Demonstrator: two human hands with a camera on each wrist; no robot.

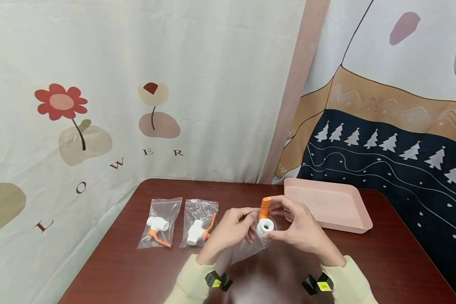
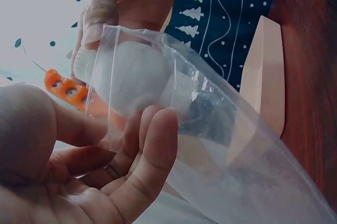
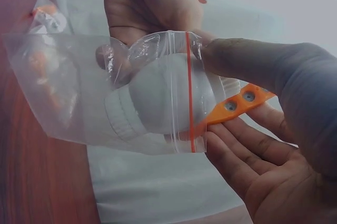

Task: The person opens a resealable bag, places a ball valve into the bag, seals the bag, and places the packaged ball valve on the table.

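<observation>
A white plastic ball valve (image 1: 265,226) with an orange lever handle (image 1: 264,207) is held above the table, partly inside a clear zip bag (image 1: 246,252). In the right wrist view the valve body (image 3: 158,92) lies within the bag near its red-striped mouth, while the handle sticks out. My left hand (image 1: 233,228) pinches the bag's mouth beside the handle. My right hand (image 1: 303,223) grips the valve's other side, its thumb over the bag's edge and its fingers behind the handle. In the left wrist view, the bag's lower part (image 2: 247,182) hangs loose.
Two more ball valves, each in a clear zip bag, lie at the left: one bag (image 1: 167,207) farther left, the other (image 1: 203,207) nearer the hands. A pink tray (image 1: 323,204) stands behind my right hand on the dark red table (image 1: 110,270). Printed curtains hang behind.
</observation>
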